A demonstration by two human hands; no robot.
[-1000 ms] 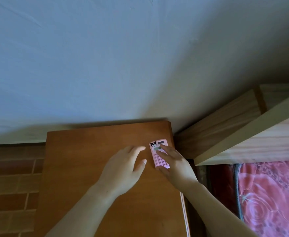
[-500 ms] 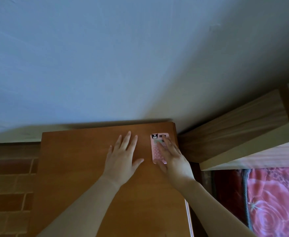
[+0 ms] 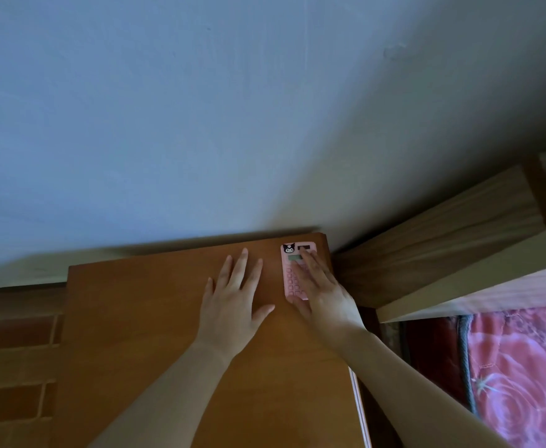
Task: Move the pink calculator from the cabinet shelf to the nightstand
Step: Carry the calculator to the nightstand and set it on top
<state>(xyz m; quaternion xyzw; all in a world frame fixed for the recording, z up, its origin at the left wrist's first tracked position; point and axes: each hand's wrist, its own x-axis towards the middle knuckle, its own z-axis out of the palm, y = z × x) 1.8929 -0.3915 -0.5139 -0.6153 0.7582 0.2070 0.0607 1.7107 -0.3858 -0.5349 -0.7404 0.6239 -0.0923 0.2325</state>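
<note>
Pink calculator (image 3: 292, 272) lies flat at nightstand (image 3: 155, 318) far right corner. My right hand (image 3: 325, 294) rests on it, fingers straight. My left hand (image 3: 233, 302) lies flat beside it, palm down, fingers spread.

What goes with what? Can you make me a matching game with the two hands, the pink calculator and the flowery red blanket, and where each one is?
Things
1. left hand
2. right hand
3. pink calculator
4. flowery red blanket

Places
A. near the back right corner of the nightstand
B. flat on the bare wood, fingers spread
C. straight fingers lying on top of the pink calculator
D. off to the right, below the wooden bed frame

Pairs: 1-B, 2-C, 3-A, 4-D
</note>
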